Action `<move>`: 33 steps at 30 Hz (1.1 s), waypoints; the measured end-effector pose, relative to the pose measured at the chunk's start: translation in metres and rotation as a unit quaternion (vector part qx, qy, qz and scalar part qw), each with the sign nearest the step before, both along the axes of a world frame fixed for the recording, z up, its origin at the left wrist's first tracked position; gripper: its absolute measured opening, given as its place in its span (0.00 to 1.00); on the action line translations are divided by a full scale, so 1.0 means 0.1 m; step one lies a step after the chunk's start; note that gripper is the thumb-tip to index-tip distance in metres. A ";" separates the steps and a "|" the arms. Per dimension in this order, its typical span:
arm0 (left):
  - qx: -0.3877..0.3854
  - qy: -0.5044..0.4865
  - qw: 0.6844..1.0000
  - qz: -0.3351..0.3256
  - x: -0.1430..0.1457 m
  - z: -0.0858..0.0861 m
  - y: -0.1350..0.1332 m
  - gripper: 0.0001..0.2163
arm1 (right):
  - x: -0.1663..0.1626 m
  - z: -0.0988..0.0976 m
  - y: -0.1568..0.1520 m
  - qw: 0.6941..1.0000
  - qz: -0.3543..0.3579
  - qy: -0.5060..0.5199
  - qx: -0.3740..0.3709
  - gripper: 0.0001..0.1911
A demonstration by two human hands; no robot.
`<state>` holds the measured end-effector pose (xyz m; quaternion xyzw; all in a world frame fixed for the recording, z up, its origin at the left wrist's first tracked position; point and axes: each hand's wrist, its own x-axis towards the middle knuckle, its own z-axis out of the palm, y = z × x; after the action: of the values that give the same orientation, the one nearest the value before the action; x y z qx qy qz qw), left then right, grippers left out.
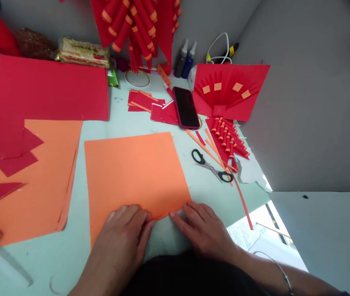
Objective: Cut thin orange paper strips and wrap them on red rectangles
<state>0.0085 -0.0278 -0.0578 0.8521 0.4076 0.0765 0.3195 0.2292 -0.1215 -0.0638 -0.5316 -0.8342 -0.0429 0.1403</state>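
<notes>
An orange paper sheet lies flat on the pale green table in front of me. My left hand rests on its near edge with fingers together, pressing down a narrow fold. My right hand lies flat beside it at the sheet's near right corner, fingertips touching the paper's edge. Neither hand grips anything.
Black-handled scissors lie right of the sheet, among orange strips. A dark phone sits behind, near red paper scraps and rolled red tubes. A red fan piece leans on the wall. Stacked orange sheets and red sheets fill the left.
</notes>
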 end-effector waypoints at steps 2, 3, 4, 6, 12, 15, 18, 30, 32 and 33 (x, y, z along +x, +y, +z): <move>0.001 0.008 1.000 0.000 0.01 0.02 0.01 0.12 | -0.01 0.00 0.00 1.000 -0.003 -0.002 -0.001 0.20; 0.002 0.015 1.000 -0.001 0.02 0.03 0.01 0.12 | -0.02 0.01 0.01 1.000 -0.006 -0.001 -0.002 0.20; 0.002 0.022 1.000 -0.001 0.03 0.04 0.02 0.12 | -0.03 0.01 0.01 1.000 -0.008 0.001 -0.002 0.19; 0.007 0.038 0.999 0.003 0.06 0.07 0.03 0.13 | -0.05 0.03 0.03 1.000 -0.009 0.006 -0.002 0.17; 0.025 0.082 0.996 0.016 0.07 0.12 0.03 0.12 | -0.08 0.03 0.07 0.999 0.031 -0.005 0.014 0.15; 0.026 0.094 0.995 0.010 0.07 0.13 0.04 0.12 | -0.08 0.02 0.08 0.999 0.037 -0.017 0.022 0.15; 0.024 0.099 0.995 0.005 0.07 0.12 0.06 0.11 | -0.08 0.01 0.09 0.998 0.045 -0.016 0.027 0.17; -0.029 0.058 0.998 -0.003 -0.10 0.10 0.03 0.11 | -0.12 -0.02 0.08 0.998 0.047 -0.026 0.020 0.19; -0.038 0.052 0.998 0.003 -0.15 0.09 0.03 0.12 | -0.12 -0.02 0.07 0.998 0.046 -0.029 0.017 0.19; -0.041 0.050 0.998 0.005 -0.17 0.09 0.03 0.12 | -0.12 -0.02 0.07 0.998 0.047 -0.030 0.016 0.19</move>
<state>-0.0081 -0.0245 -0.0492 0.8387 0.4304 0.0192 0.3331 0.2168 -0.1141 -0.0655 -0.4878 -0.8614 -0.0652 0.1257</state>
